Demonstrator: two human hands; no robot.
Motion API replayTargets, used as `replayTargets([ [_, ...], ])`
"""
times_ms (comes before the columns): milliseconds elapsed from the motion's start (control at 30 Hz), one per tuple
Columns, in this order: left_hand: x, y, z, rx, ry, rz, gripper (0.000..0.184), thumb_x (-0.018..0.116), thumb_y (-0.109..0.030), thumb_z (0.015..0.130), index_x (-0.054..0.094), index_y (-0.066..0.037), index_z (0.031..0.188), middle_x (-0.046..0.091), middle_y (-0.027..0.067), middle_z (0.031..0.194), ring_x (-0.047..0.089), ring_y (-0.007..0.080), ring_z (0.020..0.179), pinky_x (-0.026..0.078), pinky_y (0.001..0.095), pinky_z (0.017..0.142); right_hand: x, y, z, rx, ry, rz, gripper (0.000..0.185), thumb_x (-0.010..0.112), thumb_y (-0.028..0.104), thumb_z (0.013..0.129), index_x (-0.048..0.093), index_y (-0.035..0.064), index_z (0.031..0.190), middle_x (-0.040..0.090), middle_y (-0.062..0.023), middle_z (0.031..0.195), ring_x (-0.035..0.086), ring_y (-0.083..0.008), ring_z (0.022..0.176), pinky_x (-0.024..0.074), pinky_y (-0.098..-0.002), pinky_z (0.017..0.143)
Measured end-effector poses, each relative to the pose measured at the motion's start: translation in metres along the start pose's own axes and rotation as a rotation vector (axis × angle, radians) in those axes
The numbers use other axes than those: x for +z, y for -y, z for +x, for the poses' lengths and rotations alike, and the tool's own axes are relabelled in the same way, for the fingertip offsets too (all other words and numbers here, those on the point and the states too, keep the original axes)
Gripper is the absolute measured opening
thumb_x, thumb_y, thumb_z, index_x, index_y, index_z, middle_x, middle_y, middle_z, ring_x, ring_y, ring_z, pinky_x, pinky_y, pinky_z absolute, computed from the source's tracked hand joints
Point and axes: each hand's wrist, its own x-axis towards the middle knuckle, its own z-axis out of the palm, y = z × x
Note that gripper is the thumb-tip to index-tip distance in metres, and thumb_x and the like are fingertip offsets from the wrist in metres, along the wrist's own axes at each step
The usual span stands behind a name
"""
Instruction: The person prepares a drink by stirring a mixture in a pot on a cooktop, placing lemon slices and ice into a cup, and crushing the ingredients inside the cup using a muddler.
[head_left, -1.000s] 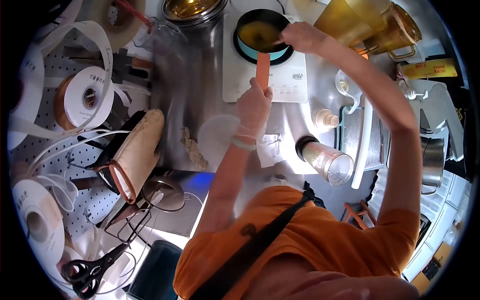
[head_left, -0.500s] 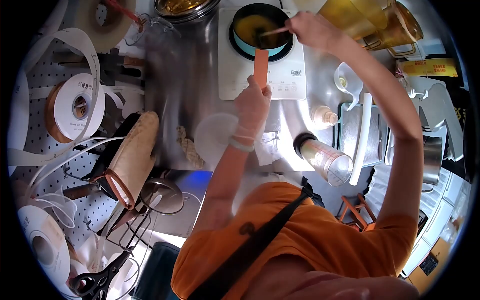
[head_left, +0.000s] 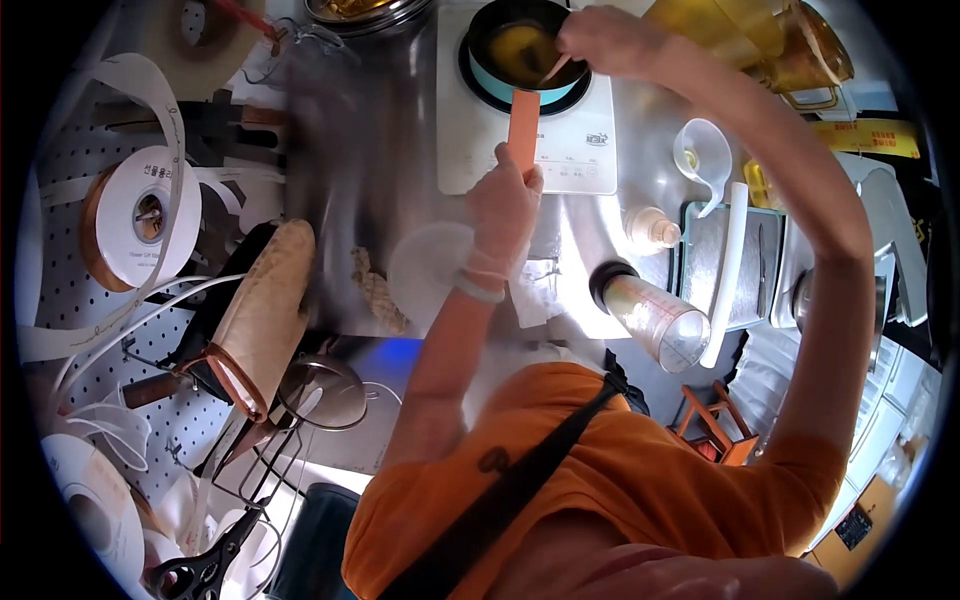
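Note:
A small pan [head_left: 519, 45], black inside and teal outside, sits on a white induction cooktop [head_left: 580, 150] with yellowish liquid in it. My left hand [head_left: 503, 210] is wrapped round the pan's orange handle [head_left: 523, 132]. Over the pan's right rim, my right hand [head_left: 612, 42] grips a thin pinkish utensil [head_left: 558, 66] whose lower end reaches into the pan; its tip is hard to make out.
Right of the cooktop are a small ladle-like cup [head_left: 700, 150], a small bottle [head_left: 655, 230], a clear measuring cup [head_left: 670, 325] and a tray [head_left: 735, 250]. A pegboard with ribbon rolls [head_left: 152, 215] and an oven mitt [head_left: 265, 310] is at left.
My right hand has shifted with the utensil, which now slants more steeply at the pan's right side. My left hand stays on the handle. The view has shifted slightly.

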Motion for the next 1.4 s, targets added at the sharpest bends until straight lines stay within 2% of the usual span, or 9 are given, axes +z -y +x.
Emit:
replayTargets([
  [267, -0.006, -0.003, -0.001, -0.031, 0.025, 0.006, 0.046, 0.061, -0.03, 0.086, 0.045, 0.004, 0.114, 0.064, 0.0122, 0.068, 0.066, 0.0269, 0.063, 0.054, 0.0334, 0.057, 0.058, -0.039, 0.039, 0.011, -0.425, 0.134, 0.011, 0.056, 0.0, 0.073, 0.063, -0.0001, 0.082, 0.064, -0.0188, 0.085, 0.062, -0.0348, 0.081, 0.0514, -0.042, 0.071],
  [433, -0.006, -0.004, 0.0, -0.056, 0.06, -0.005, 0.047, 0.06, -0.03, 0.087, 0.045, 0.004, 0.116, 0.064, 0.0124, 0.068, 0.066, 0.0269, 0.063, 0.054, 0.0337, 0.058, 0.01, 0.005, -0.011, 0.131, -0.099, 0.099, 0.009, 0.055, -0.003, 0.074, 0.062, 0.0006, 0.078, 0.062, -0.0164, 0.08, 0.061, -0.0339, 0.082, 0.0489, -0.0424, 0.07],
  [533, -0.007, -0.003, 0.0, -0.048, 0.061, -0.013, 0.048, 0.06, -0.03, 0.087, 0.045, 0.004, 0.116, 0.064, 0.0126, 0.068, 0.066, 0.0269, 0.063, 0.054, 0.0341, 0.058, 0.006, -0.013, -0.002, 0.129, -0.169, 0.157, 0.009, 0.055, -0.002, 0.073, 0.061, 0.001, 0.078, 0.062, -0.0166, 0.082, 0.061, -0.0344, 0.083, 0.0483, -0.0428, 0.072],
  [567, -0.006, -0.003, -0.001, -0.05, 0.055, -0.014, 0.048, 0.06, -0.03, 0.087, 0.045, 0.004, 0.116, 0.064, 0.0126, 0.068, 0.066, 0.0269, 0.063, 0.054, 0.0341, 0.058, 0.013, -0.016, 0.01, 0.144, -0.298, 0.045, 0.012, 0.057, 0.011, 0.074, 0.065, 0.0024, 0.072, 0.064, -0.0191, 0.074, 0.064, -0.0354, 0.074, 0.0524, -0.041, 0.065],
  [700, -0.006, -0.005, -0.001, -0.064, 0.041, -0.016, 0.049, 0.06, -0.031, 0.086, 0.045, 0.004, 0.117, 0.064, 0.0124, 0.069, 0.067, 0.026, 0.063, 0.054, 0.0336, 0.058, 0.05, -0.031, 0.032, 0.265, -0.425, 0.057, 0.009, 0.055, -0.002, 0.073, 0.061, 0.0014, 0.077, 0.062, -0.0173, 0.082, 0.061, -0.0354, 0.083, 0.0481, -0.0434, 0.073],
  [867, -0.002, -0.003, 0.0, -0.067, 0.049, -0.016, 0.051, 0.061, -0.031, 0.086, 0.045, 0.005, 0.119, 0.065, 0.0121, 0.07, 0.067, 0.0256, 0.064, 0.054, 0.0327, 0.059, 0.003, 0.018, -0.021, 0.149, -0.152, 0.206, 0.009, 0.054, 0.0, 0.074, 0.062, 0.0008, 0.079, 0.063, -0.0185, 0.082, 0.061, -0.0371, 0.082, 0.0492, -0.0434, 0.075],
  [1000, -0.005, -0.004, -0.001, -0.091, 0.078, -0.07, 0.051, 0.06, -0.033, 0.086, 0.046, 0.002, 0.12, 0.066, 0.0147, 0.075, 0.067, 0.0289, 0.07, 0.054, 0.0356, 0.064, 0.022, -0.02, 0.01, 0.194, -0.391, 0.124, 0.01, 0.057, 0.003, 0.076, 0.064, 0.0013, 0.083, 0.063, -0.0192, 0.082, 0.061, -0.0372, 0.083, 0.0492, -0.0429, 0.074],
  [1133, -0.01, -0.007, 0.0, -0.149, 0.111, -0.099, 0.047, 0.06, -0.034, 0.086, 0.049, -0.001, 0.117, 0.066, 0.0174, 0.08, 0.067, 0.0324, 0.076, 0.054, 0.0384, 0.069, 0.032, -0.026, 0.022, 0.349, -0.356, 0.102, 0.01, 0.057, 0.005, 0.076, 0.063, -0.0008, 0.081, 0.063, -0.0204, 0.082, 0.061, -0.0374, 0.082, 0.0492, -0.0424, 0.074],
  [1400, -0.008, -0.004, 0.001, -0.134, 0.106, -0.103, 0.045, 0.06, -0.033, 0.087, 0.049, -0.001, 0.117, 0.067, 0.0168, 0.081, 0.067, 0.0324, 0.076, 0.054, 0.0382, 0.067, 0.004, -0.01, 0.009, 0.142, -0.23, 0.401, 0.01, 0.057, 0.003, 0.075, 0.063, -0.0034, 0.077, 0.061, -0.0236, 0.074, 0.061, -0.0388, 0.077, 0.0486, -0.0423, 0.073],
])
